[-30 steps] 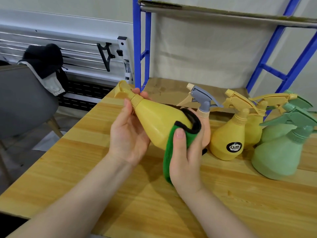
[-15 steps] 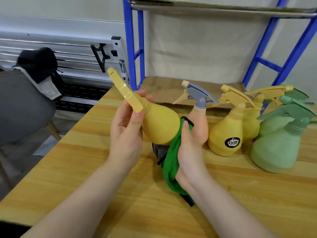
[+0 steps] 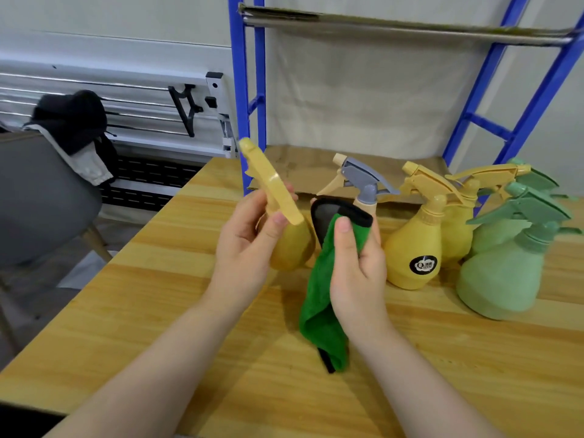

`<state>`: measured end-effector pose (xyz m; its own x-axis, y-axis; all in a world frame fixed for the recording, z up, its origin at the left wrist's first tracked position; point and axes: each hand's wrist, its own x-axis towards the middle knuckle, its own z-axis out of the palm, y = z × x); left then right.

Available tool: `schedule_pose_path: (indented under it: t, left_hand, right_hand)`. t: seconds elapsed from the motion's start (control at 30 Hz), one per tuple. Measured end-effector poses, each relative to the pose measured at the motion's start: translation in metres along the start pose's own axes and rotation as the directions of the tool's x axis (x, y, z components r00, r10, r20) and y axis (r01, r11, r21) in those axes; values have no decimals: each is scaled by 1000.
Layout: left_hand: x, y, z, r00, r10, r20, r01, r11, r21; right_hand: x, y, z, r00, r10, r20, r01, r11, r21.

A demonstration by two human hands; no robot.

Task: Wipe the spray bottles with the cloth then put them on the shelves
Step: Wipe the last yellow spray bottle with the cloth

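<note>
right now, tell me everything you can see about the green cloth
The green cloth looks like soft, fuzzy microfibre with a black stitched edge; its turned-over top shows a grey reverse side. The right hand grips it near the top, thumb pressed on the green face, and the rest hangs limp above the wooden table. Its top sits close beside the yellow spray bottle held in the left hand; contact is unclear.

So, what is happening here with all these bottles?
A person is cleaning spray bottles at a wooden table. The left hand grips a yellow spray bottle by its neck, above the table. The right hand holds a green cloth beside its body. Five more bottles stand on the table at the right: three yellow or tan, two green. None is on the blue shelf unit behind.
</note>
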<state>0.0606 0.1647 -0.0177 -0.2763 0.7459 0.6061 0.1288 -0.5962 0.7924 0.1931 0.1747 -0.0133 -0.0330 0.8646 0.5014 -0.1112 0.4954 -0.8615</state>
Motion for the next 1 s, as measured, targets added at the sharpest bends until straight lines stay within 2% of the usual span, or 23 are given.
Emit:
schedule_pose_path:
  t: [0.03, 0.1, 0.17, 0.23, 0.33, 0.47, 0.53, 0.63, 0.87, 1.0]
  left_hand:
    - [0, -2, 0, 999, 46, 22, -48, 988, 148]
    - [0, -5, -2, 982, 165, 95, -190, 897, 399]
    - [2, -6, -3, 960, 217, 176, -279, 790, 545]
    - [2, -7, -4, 951, 232, 206, -310, 708, 635]
    - [0, -9, -6, 942, 265, 207, -328, 586, 741]
    - [-3, -5, -1, 937, 244, 248, -341, 501, 796]
    - [-6, -2, 4, 913, 250, 323, -408, 496, 767]
    - [-9, 3, 8, 888, 237, 395, -458, 540, 706]
    - [-12, 2, 11, 895, 255, 367, -442, 618, 650]
    - [-14, 2, 15, 906, 247, 344, -422, 608, 673]
  right_hand:
    - [-1, 0, 0, 999, 30, -14, -30, 999, 22]
    - [-3, 1, -3, 997, 59, -59, -58, 998, 17]
    - [-2, -2, -7, 993, 27, -113, -23, 999, 30]
    - [0, -1, -11, 996, -38, -87, 41, 999, 31]
    - [3, 5, -10, 986, -167, 15, 168, 983, -77]
    - [6, 9, -9, 961, -252, 111, 273, 927, -258]
    - [8, 12, -10, 962, -242, 130, 273, 892, -361]
    - [10, 13, -12, 956, -269, 118, 292, 837, -463]
    - [11, 11, -12, 895, -435, 98, 380, 631, -676]
    - [15, 8, -15, 900, -433, 53, 334, 605, -723]
